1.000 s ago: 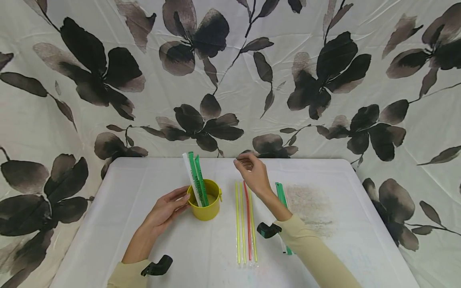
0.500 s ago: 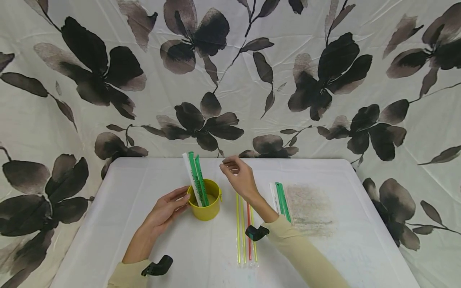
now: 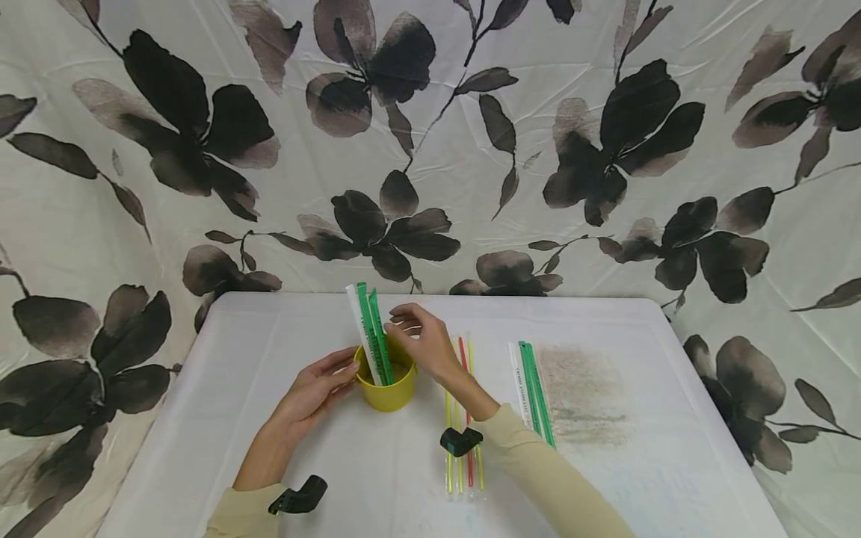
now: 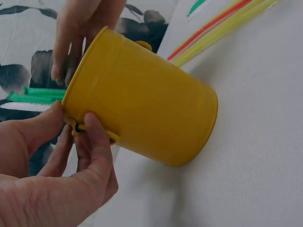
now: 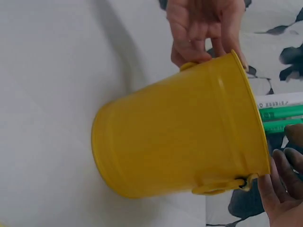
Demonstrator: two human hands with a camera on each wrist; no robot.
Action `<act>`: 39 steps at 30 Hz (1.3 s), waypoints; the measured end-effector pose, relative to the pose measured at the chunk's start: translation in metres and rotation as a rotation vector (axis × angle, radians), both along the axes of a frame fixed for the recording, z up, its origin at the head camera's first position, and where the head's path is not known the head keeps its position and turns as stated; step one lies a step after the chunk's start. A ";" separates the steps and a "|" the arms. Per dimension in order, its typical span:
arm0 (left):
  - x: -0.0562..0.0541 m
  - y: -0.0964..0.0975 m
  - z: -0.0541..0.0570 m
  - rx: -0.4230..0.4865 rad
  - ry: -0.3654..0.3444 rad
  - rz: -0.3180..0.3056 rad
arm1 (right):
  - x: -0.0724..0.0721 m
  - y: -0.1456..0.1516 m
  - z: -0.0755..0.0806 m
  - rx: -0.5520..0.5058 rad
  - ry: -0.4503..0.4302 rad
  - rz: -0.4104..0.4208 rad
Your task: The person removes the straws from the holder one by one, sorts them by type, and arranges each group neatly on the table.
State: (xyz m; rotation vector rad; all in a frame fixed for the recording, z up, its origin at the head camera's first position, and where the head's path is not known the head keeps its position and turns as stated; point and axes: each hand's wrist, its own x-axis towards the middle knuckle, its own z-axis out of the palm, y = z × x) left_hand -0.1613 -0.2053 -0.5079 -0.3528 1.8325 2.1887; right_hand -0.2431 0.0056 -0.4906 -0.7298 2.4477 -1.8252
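A small yellow bucket (image 3: 386,396) stands on the white table with a white paper-wrapped straw (image 3: 359,314) and green-wrapped straws (image 3: 371,323) leaning inside it. At its left side, my left hand (image 3: 316,388) pinches the rim and the side lug; the left wrist view shows thumb and fingers there on the bucket (image 4: 142,99). My right hand (image 3: 424,347) is at the opposite rim, fingers extended and holding nothing. In the right wrist view its thumb overlaps the green straws (image 5: 279,112), while the other fingers lie by the bucket's edge.
Several clear-wrapped yellow and red straws (image 3: 470,448) lie in a row right of the bucket, partly under my right forearm. Farther right lie more green and white wrapped straws (image 3: 531,373), beside a brownish smudge (image 3: 585,396) on the tabletop. A floral cloth (image 3: 417,149) hangs behind.
My right hand has moved left and slightly down, from above the yellow and red straws to the bucket's rim. My left hand keeps its grip on the bucket.
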 end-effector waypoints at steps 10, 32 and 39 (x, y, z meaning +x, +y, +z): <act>-0.001 0.000 0.003 -0.004 -0.004 -0.016 | 0.000 -0.013 -0.002 0.067 -0.022 0.026; -0.005 -0.004 0.005 -0.016 -0.028 -0.019 | -0.007 -0.004 0.015 -0.003 0.019 -0.056; -0.008 -0.005 0.005 -0.007 -0.029 -0.019 | -0.012 0.007 0.027 -0.069 0.063 -0.074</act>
